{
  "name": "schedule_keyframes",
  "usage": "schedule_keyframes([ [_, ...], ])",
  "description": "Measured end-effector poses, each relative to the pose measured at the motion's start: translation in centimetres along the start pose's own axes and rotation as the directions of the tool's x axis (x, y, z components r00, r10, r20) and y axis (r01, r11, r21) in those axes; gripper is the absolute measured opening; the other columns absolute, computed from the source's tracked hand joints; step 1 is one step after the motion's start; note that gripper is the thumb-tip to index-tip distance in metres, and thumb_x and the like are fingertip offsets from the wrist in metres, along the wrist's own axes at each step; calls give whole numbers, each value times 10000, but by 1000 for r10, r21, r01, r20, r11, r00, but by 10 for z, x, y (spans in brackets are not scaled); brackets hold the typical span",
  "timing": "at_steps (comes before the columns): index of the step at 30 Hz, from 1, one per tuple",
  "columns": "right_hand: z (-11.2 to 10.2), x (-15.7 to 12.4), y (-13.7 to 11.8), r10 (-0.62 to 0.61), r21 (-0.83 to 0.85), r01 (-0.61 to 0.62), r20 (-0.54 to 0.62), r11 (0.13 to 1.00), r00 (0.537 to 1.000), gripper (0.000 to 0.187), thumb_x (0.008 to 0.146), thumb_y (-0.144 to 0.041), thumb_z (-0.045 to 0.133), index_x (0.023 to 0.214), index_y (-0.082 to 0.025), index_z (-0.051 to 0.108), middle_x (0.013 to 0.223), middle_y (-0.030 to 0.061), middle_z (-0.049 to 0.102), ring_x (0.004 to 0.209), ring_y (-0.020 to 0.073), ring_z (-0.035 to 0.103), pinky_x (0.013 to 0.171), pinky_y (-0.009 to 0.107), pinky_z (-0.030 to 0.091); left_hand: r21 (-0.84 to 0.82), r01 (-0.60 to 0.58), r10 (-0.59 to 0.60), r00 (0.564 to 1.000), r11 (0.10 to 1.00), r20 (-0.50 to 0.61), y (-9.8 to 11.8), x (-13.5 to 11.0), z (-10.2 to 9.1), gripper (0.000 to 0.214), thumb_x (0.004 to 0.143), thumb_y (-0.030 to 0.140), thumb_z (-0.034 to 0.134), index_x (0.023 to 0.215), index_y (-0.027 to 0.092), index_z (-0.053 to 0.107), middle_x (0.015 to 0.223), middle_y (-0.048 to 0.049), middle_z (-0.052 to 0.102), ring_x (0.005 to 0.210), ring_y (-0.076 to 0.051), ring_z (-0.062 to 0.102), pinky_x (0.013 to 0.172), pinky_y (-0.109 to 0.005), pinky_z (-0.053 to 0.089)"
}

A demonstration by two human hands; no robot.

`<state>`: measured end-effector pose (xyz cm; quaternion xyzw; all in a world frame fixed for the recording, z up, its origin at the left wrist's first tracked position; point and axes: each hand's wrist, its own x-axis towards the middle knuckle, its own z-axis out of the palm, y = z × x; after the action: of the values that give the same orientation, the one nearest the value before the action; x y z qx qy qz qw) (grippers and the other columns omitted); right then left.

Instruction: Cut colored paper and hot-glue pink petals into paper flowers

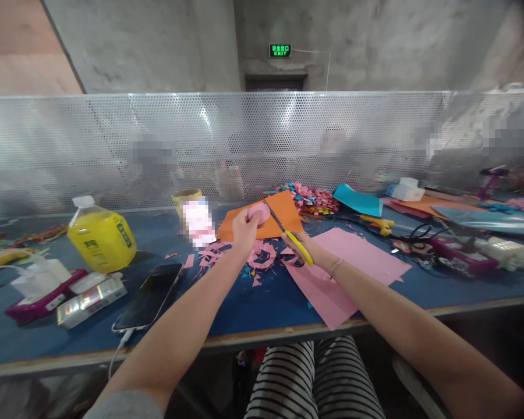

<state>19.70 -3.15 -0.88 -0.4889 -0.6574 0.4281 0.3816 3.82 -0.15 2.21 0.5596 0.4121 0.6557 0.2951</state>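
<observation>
Left hand (244, 224) fingers pinch a half-hidden pink paper piece (260, 213); right hand (303, 247) fingers grip yellow scissors (290, 234).

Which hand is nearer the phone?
Left. The left hand holds a pink paper piece beyond and right of the phone; the right hand, gripping the yellow scissors, is farther right.

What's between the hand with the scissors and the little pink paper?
Just the blades of the scissors: they stretch from the right hand to the pink paper in the left hand, seen in the head view.
</observation>
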Motion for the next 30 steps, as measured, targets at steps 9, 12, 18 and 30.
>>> schedule_keyframes([
  [9, 1, -2, 0, -63, -48, 62, -7, 997, 998, 401, 731, -577, 458, 599, -204, 390, 378, -82, 313, 292, 64, 298, 297, 201, 259, -22, 6, -6, 1000, 1000, 27, 0, -4, 3, 171, 676, 291, 565, 690, 121, 577, 639, -3, 543, 594, -106, 544, 586, -245, 509],
  [12, 0, -1, -6, -55, -159, 45, -56, 986, 997, 340, 729, -487, 514, 579, -194, 427, 418, -53, 372, 328, 73, 344, 324, 211, 273, -39, -4, 4, 1000, 999, -23, 3, 0, -1, 165, 682, 277, 560, 729, 123, 594, 680, -11, 574, 626, -108, 557, 593, -237, 511],
  [18, -3, 0, -8, -69, -265, 55, -45, 963, 997, 330, 787, -421, 458, 563, -183, 413, 443, -40, 380, 347, 71, 379, 336, 198, 280, 23, -38, 39, 999, 999, -27, 5, 2, -6, 144, 686, 274, 561, 693, 132, 585, 659, 1, 565, 607, -101, 546, 568, -215, 496],
  [30, -10, 5, -7, 36, -238, -54, -82, 970, 996, 398, 710, -536, 542, 577, -183, 417, 392, -59, 361, 308, 67, 366, 321, 191, 281, 32, 15, -16, 1000, 999, 22, 3, -3, 1, 159, 648, 287, 583, 660, 128, 583, 581, 12, 537, 528, -101, 533, 511, -210, 483],
])
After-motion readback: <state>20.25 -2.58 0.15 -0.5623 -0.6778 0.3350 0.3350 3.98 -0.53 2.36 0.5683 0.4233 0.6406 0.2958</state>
